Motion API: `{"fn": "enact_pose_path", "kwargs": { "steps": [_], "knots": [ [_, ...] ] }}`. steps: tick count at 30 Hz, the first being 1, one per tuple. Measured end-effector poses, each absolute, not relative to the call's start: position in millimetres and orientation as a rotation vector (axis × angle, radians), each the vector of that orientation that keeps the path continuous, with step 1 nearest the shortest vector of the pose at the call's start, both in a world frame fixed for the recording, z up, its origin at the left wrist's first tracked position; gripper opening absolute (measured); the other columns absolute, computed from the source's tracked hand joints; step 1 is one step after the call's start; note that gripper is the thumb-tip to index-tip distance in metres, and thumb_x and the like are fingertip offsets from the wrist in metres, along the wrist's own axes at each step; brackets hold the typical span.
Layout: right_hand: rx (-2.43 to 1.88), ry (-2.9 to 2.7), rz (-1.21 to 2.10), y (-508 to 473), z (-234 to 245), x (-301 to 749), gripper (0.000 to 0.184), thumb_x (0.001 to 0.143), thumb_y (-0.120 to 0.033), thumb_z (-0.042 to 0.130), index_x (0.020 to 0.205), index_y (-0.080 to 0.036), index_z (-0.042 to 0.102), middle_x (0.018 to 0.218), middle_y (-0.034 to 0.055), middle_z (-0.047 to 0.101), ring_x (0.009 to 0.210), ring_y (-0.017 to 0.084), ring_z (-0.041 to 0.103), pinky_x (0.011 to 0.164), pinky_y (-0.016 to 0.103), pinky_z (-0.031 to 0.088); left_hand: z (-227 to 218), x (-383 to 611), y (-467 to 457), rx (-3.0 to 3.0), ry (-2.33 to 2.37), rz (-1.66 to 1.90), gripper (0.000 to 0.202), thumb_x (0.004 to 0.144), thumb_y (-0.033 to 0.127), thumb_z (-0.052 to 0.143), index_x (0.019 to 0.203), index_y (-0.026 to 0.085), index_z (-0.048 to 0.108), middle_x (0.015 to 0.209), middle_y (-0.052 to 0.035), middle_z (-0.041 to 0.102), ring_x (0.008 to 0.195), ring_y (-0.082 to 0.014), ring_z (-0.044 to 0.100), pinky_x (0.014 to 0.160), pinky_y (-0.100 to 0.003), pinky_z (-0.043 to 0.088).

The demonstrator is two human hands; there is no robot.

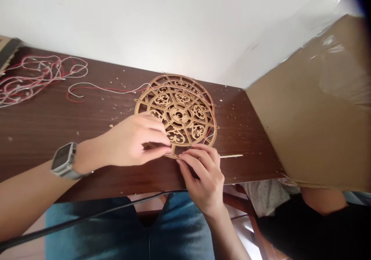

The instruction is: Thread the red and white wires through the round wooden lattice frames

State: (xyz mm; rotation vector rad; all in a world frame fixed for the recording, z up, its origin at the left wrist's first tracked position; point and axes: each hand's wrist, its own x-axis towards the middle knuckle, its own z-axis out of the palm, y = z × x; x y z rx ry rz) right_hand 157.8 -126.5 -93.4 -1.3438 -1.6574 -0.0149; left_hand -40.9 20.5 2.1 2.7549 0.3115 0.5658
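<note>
L hand (136, 140) & R hand (205, 171) are working discs' (186, 116) near rim, tips close (can't tell if pinching); beyond, wire (121, 92) is following far/R rim, tail lying loose far L, prob. part-done.

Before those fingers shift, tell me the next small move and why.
Perhaps press lightly with the right hand along the near rim of the top openwork disc while the left hand steadies it: red and white wires run down the disc's right side toward the right hand, and both hands' fingertips are at that rim, hiding how the wires sit.
</note>
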Motion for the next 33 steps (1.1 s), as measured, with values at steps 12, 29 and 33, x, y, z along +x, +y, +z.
{"fn": "enact_pose_path", "kwargs": {
  "steps": [12,29,33],
  "knots": [
    [-1.324,-1.628,0.023,-126.1,-97.3,158.1,0.014,0.097,-0.009,0.080,0.105,-0.020,0.079,0.110,0.0020,0.076,0.120,0.024,0.065,0.103,0.046,0.056,-12.1,-39.1,20.2,2.795,0.202,0.430,0.027,0.108,0.025,0.068,0.085,0.020,0.080,0.083,-0.0019,0.073,0.077,-0.0175,0.062,0.079,-0.036,0.044],
    [-1.368,-1.669,0.073,-121.8,-85.0,156.8,0.005,0.101,-0.013,0.074,0.100,-0.015,0.078,0.103,0.0074,0.068,0.114,0.022,0.061,0.101,0.043,0.055,-10.6,-36.5,18.4,2.838,0.207,0.410,0.022,0.109,0.020,0.064,0.088,0.016,0.072,0.082,-0.0033,0.069,0.077,-0.0192,0.059,0.076,-0.034,0.044],
    [-1.373,-1.672,0.045,-121.8,-84.1,156.0,0.004,0.100,-0.012,0.076,0.098,-0.015,0.078,0.101,0.0069,0.068,0.113,0.022,0.061,0.100,0.043,0.055,-11.6,-36.2,18.0,2.890,0.167,0.400,0.024,0.109,0.021,0.063,0.089,0.016,0.073,0.085,-0.0036,0.070,0.079,-0.0199,0.058,0.076,-0.035,0.044]
  ]
}}
